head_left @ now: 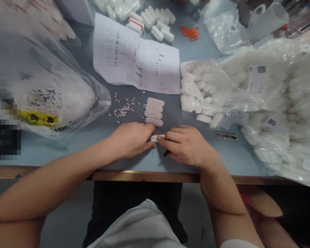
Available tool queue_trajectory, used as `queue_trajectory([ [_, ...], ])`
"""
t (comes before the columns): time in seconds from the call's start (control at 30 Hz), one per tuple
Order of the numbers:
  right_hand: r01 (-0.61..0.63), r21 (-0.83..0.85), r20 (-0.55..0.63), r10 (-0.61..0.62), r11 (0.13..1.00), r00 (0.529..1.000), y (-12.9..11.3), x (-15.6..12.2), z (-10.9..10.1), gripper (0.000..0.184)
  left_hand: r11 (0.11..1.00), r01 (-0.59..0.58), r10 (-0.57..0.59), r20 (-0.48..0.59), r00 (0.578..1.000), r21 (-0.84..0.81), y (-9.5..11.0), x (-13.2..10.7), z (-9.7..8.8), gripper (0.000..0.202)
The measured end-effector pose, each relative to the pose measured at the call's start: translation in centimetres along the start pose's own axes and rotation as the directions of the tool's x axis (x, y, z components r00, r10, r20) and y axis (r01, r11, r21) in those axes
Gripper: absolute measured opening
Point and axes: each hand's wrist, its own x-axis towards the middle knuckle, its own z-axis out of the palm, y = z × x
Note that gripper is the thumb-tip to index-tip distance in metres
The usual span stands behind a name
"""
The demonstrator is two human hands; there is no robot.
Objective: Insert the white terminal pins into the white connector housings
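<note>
Between my two hands is a small white plastic part (154, 138) with rows of dark holes, close to the table's front edge. Its left end is pinched by my left hand (135, 137). My right hand (184, 143) presses fingers on its right end and also grips a slim black tool (166, 153), whose tip points down and left; its kind does not show. Just beyond my hands, several similar white perforated parts (155, 112) lie in a column. To their left are scattered many tiny white pegs (123, 111).
Printed sheets (136, 62) lie behind. A clear bag of white parts (206, 86) spreads on the right, near small thread snips (226, 135). Another plastic bag (53, 89) stands left. Orange pieces (190, 33), white blocks (157, 22) and a clear jug (270, 22) are at the back.
</note>
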Motion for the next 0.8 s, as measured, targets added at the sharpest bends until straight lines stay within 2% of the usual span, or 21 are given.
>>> queue_trajectory([
  [0.1,0.013,0.012,-0.005,-0.013,1.0,1.0,0.0,0.1,0.2,0.015,1.0,0.023,-0.023,0.014,1.0,-0.015,-0.1,0.1,-0.1,0.027],
  [0.17,-0.01,0.033,-0.061,0.012,0.999,0.998,0.3,0.0,0.4,0.016,0.997,0.03,-0.028,0.037,0.999,-0.07,-0.3,0.2,-0.7,0.03],
  [0.23,-0.05,0.044,-0.164,0.057,0.998,0.985,0.6,-0.1,0.7,0.018,0.984,0.034,-0.024,0.056,0.998,-0.175,-0.6,0.1,-1.5,0.034],
  [0.33,-0.141,0.036,-0.338,0.145,0.989,0.93,1.0,-0.2,1.1,0.017,0.913,0.061,-0.057,0.023,0.998,-0.403,-1.1,-0.2,-2.7,0.031],
  [0.4,-0.188,0.019,-0.403,0.18,0.982,0.898,1.1,-0.1,1.3,0.017,0.788,0.097,-0.153,-0.04,0.987,-0.608,-1.3,-0.3,-2.9,0.026],
  [0.43,-0.2,0.01,-0.417,0.186,0.98,0.89,1.1,0.0,1.5,0.018,0.689,0.099,-0.201,-0.059,0.978,-0.718,-1.3,-0.3,-2.8,0.023],
  [0.5,-0.219,-0.001,-0.429,0.197,0.976,0.882,0.9,0.2,1.8,0.019,0.442,0.081,-0.258,-0.04,0.965,-0.894,-1.3,-0.2,-2.4,0.017],
  [0.57,-0.232,0.001,-0.438,0.209,0.973,0.875,0.8,0.3,2.1,0.02,0.211,0.077,-0.276,0.016,0.961,-0.974,-1.0,0.1,-2.1,0.021],
  [0.6,-0.237,0.005,-0.442,0.214,0.972,0.871,0.7,0.4,2.2,0.021,0.125,0.079,-0.284,0.04,0.958,-0.989,-0.8,0.2,-2.0,0.023],
  [0.7,-0.232,0.039,-0.465,0.224,0.972,0.857,0.4,0.7,2.6,0.023,-0.036,0.08,-0.298,0.087,0.951,-0.996,-0.3,0.6,-1.9,0.022],
  [0.8,-0.249,0.115,-0.509,0.272,0.962,0.817,0.0,0.9,2.8,0.021,-0.128,0.071,-0.272,0.104,0.957,-0.989,0.0,0.6,-1.6,0.016],
])
